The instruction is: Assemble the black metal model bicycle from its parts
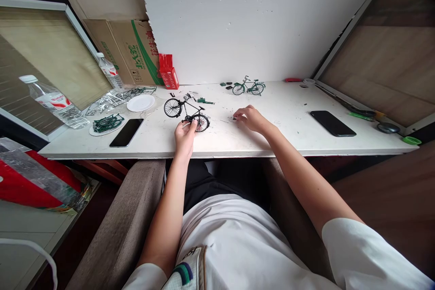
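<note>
My left hand (185,137) grips a black model bicycle (186,112) near its rear wheel, tilting it above the white table (272,138). The thumb lies by the lower edge of that wheel. To the right, my right hand (249,119) is at the tabletop with its fingers bent together over a tiny dark piece (234,118). Whether the fingertips pinch this piece or only touch it is too small to tell. Behind the hands, a green model bicycle (249,86) stands upright. A green part (205,101) lies just behind the black bicycle.
On the left are a phone (126,132), a dish of green parts (108,122), a white plate (140,103) and two water bottles (57,103). A small red box (168,72) stands at the back. Another phone (332,123) and a red-handled tool (293,79) lie on the right.
</note>
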`<move>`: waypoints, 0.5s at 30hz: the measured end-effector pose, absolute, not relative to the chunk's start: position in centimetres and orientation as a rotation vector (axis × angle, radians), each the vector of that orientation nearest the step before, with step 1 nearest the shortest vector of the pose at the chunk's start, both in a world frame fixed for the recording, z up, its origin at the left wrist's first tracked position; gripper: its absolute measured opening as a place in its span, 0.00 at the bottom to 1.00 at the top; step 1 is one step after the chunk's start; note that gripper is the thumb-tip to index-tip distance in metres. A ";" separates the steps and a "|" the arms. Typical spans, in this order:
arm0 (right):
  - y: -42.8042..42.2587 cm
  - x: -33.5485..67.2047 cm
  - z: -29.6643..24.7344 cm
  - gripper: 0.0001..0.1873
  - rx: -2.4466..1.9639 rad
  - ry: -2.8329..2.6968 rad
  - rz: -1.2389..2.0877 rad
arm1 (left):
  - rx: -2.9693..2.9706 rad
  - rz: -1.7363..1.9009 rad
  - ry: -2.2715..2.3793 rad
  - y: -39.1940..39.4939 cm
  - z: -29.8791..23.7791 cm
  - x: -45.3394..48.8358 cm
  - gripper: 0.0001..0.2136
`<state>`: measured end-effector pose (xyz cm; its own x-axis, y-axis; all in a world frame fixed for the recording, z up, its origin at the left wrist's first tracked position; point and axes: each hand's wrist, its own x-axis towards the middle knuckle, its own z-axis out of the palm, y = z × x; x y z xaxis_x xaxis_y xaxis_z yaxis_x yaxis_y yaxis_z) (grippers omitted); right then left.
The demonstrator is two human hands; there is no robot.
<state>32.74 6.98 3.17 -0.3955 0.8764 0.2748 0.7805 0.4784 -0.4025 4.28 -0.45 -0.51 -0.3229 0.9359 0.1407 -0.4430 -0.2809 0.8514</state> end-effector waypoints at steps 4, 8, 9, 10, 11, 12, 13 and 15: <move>7.2 33.5 3.7 0.19 -1.406 -2.229 0.305 | 0.776 1.821 0.907 -0.2 -0.8 3.9 0.25; 7.3 34.4 4.1 0.20 -1.427 -2.184 0.312 | 0.765 1.837 0.899 0.1 -1.2 3.5 0.24; 7.2 34.6 4.2 0.20 -1.439 -2.175 0.322 | 0.760 1.842 0.899 0.1 -1.2 3.5 0.25; 7.2 34.8 4.3 0.20 -1.449 -2.174 0.336 | 0.754 1.845 0.899 0.1 -1.3 3.4 0.25; 7.1 34.9 4.4 0.19 -1.456 -2.180 0.351 | 0.746 1.846 0.896 0.2 -1.3 3.4 0.26; 7.0 35.0 4.5 0.18 -1.456 -2.194 0.366 | 0.737 1.848 0.893 0.2 -1.3 3.4 0.26; 6.9 35.0 4.5 0.18 -1.452 -2.211 0.381 | 0.731 1.847 0.889 0.2 -1.2 3.4 0.27; 6.8 34.9 4.6 0.16 -1.435 -2.240 0.397 | 0.722 1.848 0.883 0.2 -1.2 3.5 0.27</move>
<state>34.94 6.77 4.57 -0.3590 0.9085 0.2139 0.7798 0.4179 -0.4661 3.46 0.15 -1.17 -0.3925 0.9134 0.1075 -0.4901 -0.3067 0.8160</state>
